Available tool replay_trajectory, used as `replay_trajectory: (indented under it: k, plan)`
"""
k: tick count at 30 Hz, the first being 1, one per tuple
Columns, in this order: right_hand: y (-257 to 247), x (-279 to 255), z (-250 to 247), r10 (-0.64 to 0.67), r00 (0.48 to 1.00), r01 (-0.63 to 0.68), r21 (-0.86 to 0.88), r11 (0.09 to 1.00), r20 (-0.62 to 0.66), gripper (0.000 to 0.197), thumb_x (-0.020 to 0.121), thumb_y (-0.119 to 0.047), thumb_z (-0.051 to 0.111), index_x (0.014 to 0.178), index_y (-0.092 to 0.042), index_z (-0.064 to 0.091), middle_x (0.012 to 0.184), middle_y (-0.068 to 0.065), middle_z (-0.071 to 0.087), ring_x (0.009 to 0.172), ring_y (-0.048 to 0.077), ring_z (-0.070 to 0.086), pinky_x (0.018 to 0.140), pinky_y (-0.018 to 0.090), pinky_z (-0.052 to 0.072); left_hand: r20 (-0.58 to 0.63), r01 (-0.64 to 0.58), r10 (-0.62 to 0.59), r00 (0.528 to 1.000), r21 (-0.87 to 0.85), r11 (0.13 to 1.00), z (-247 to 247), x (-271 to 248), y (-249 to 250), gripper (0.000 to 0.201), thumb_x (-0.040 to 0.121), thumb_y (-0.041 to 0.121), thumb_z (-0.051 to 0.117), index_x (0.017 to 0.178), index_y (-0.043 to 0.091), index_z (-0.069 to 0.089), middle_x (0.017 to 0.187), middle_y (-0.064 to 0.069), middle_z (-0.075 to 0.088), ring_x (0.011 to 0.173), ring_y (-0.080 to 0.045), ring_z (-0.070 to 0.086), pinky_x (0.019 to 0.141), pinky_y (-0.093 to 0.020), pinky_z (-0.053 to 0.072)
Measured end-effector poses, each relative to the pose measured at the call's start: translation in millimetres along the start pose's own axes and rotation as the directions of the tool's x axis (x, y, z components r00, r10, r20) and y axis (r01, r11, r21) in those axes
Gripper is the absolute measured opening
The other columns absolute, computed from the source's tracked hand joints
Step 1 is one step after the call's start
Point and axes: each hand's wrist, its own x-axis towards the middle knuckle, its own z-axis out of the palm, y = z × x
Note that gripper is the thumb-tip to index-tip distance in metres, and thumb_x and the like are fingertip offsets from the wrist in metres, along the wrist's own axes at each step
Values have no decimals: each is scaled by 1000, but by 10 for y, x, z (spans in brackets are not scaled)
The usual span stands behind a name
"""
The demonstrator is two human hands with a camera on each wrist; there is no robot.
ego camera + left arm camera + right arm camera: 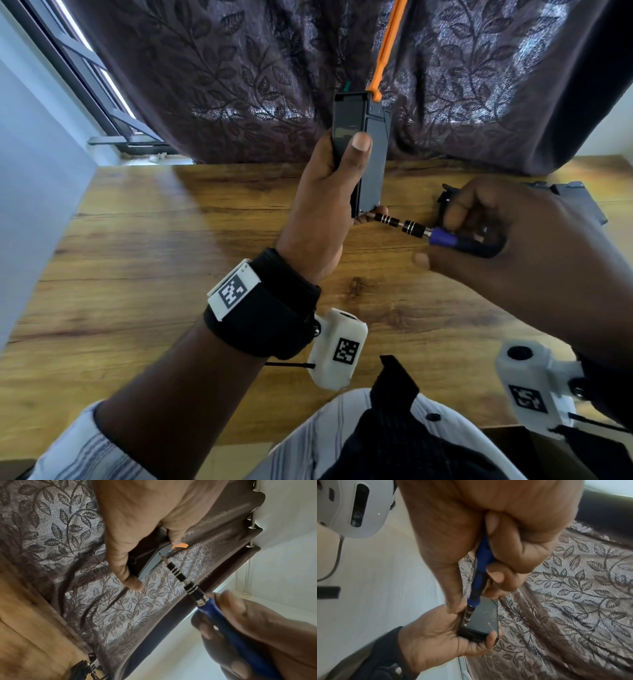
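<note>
My left hand (320, 209) is wrapped around the slim dark-grey rectangular case (374, 171), holding it upright above the wooden surface (154, 274). An orange plastic pry stick (386, 48) rises from its top corner. My right hand (520, 236) is clenched on the blue-handled precision screwdriver (412, 228), whose banded black shaft points at the case's lower corner. I judge this to be the screw-working step. Next I need the bit seated squarely, then turned under light, steady pressure so it doesn't slip.
</note>
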Motion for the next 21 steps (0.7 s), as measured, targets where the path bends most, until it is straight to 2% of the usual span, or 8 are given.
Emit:
replay_trajectory:
  k: [3,5,8,13,15,17,18,21]
  plan:
    - [1,-11,1,-5,1000,4,-3,1000,-9,27,70,-57,74,72,-34,61,77,-23,64,73,0,57,58,18,38,-5,-1,1,1000,4,1000,1,5,1,33,113,28,41,139,10,48,118,-5,59,99,-20,60,75,-42,59]
    - [20,-25,-5,-9,1000,9,50,999,-3,28,80,-53,68,63,-31,63,65,-20,64,62,5,59,54,24,43,-2,-7,7,1000,8,1000,1,10,2,33,113,27,41,139,8,48,119,-6,58,100,-21,59,76,-44,59]
    - [43,-46,7,-3,999,-1,113,994,39,49,93,-45,60,50,-22,58,48,-12,59,47,8,55,47,18,40,9,-21,21,1000,17,1000,15,15,14,33,113,27,41,140,9,48,123,-9,56,102,-23,58,76,-46,59]
    - [33,-73,37,5,999,-6,46,999,38,32,68,-62,76,76,-35,60,75,-24,65,74,-12,56,57,4,35,10,-25,24,1000,43,999,34,23,19,30,113,28,42,136,11,50,119,-5,59,102,-21,59,76,-46,59]
    - [55,-91,18,7,1000,-7,15,1000,3,25,73,-57,74,72,-34,63,69,-18,63,73,-8,56,55,7,35,21,-34,33,999,45,998,44,15,6,30,113,27,42,136,10,49,118,-6,58,100,-22,59,76,-46,59]
    - [76,-106,6,6,1000,-5,51,999,-16,32,82,-55,65,64,-29,66,62,-11,64,61,6,59,54,26,46,27,-44,43,999,45,998,47,0,-2,28,113,27,42,134,10,50,116,-6,58,99,-22,58,75,-47,58]
    - [86,-105,1,6,1000,-5,73,997,-14,39,87,-54,59,61,-25,66,58,-8,63,55,11,58,53,30,47,31,-46,45,999,44,998,51,-10,-2,27,113,26,42,133,10,50,115,-6,58,98,-22,58,75,-48,58]
    - [91,-97,-20,16,1000,-18,84,996,16,44,89,-56,55,58,-26,63,61,-16,65,59,4,60,53,27,40,41,-45,43,998,49,998,67,-24,-21,26,113,26,42,133,13,51,114,-4,59,96,-21,59,76,-48,58]
